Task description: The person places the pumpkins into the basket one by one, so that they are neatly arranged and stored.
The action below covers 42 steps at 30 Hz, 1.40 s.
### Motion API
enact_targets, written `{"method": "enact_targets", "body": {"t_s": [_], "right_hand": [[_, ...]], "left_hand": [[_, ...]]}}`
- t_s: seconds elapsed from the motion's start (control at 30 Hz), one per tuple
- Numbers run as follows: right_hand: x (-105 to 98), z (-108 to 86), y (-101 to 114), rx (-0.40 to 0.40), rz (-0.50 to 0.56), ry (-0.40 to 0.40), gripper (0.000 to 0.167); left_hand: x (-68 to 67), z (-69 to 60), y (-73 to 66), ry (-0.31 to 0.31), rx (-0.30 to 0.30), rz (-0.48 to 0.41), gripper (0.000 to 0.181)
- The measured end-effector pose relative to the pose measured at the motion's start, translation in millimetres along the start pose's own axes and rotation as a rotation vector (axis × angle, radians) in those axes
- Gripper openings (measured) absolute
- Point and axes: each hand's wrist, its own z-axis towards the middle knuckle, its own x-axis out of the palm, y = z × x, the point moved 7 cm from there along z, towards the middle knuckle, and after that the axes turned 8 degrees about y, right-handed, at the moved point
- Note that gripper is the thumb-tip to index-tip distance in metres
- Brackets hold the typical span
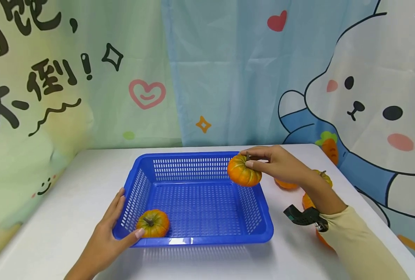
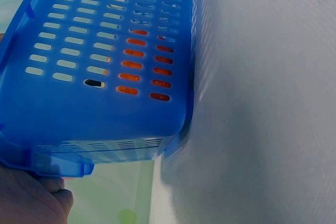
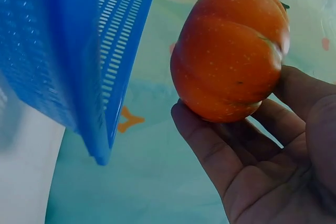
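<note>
A small orange pumpkin [image 1: 242, 173] is pinched between the thumb and fingers of my right hand [image 1: 282, 162], above the right back corner of a blue plastic basket [image 1: 225, 239]. In the right wrist view the same pumpkin [image 3: 226, 51] shows its round orange side, beside the basket wall [image 3: 84, 61]. My left hand [image 1: 104, 232] grips the basket's front left corner, thumb on the rim. Inside that corner sits another orange pumpkin [image 1: 157, 222]. Through the slots of the basket [image 2: 89, 114] in the left wrist view, orange shows; only part of the left hand [image 2: 31, 198] appears.
Several more pumpkins lie on the white table [image 1: 71, 186] to the basket's right, partly hidden by the right arm; one pumpkin [image 1: 286, 184] is nearest the basket. A printed curtain [image 1: 214, 77] hangs behind the table. A black strap [image 1: 300, 216] is on the right wrist.
</note>
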Motion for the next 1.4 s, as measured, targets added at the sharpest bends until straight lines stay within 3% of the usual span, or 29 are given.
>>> {"method": "enact_targets", "body": {"t_s": [0.17, 0.37, 0.6, 0.8, 1.4], "right_hand": [[5.7, 7.8, 6.7, -0.026, 0.02, 0.018, 0.039], [14.3, 14.4, 11.9, -0.06, 0.04, 0.04, 0.036], [26.7, 25.5, 17.9, -0.023, 0.074, 0.096, 0.037], [35.9, 36.2, 31.5, -0.138, 0.013, 0.123, 0.034], [69.9, 57.9, 55.1, -0.231, -0.02, 0.241, 0.03]], "left_hand": [[1.1, -1.2, 1.9, 0.008, -0.026, 0.019, 0.099], [2.0, -1.0, 0.8, 0.005, -0.011, 0.008, 0.098], [0.3, -1.5, -0.5, 0.004, -0.015, 0.018, 0.097], [-0.6, -1.2, -1.9, 0.012, -0.036, 0.02, 0.098], [1.1, 0.4, 0.4, 0.018, -0.058, 0.028, 0.1]]}}
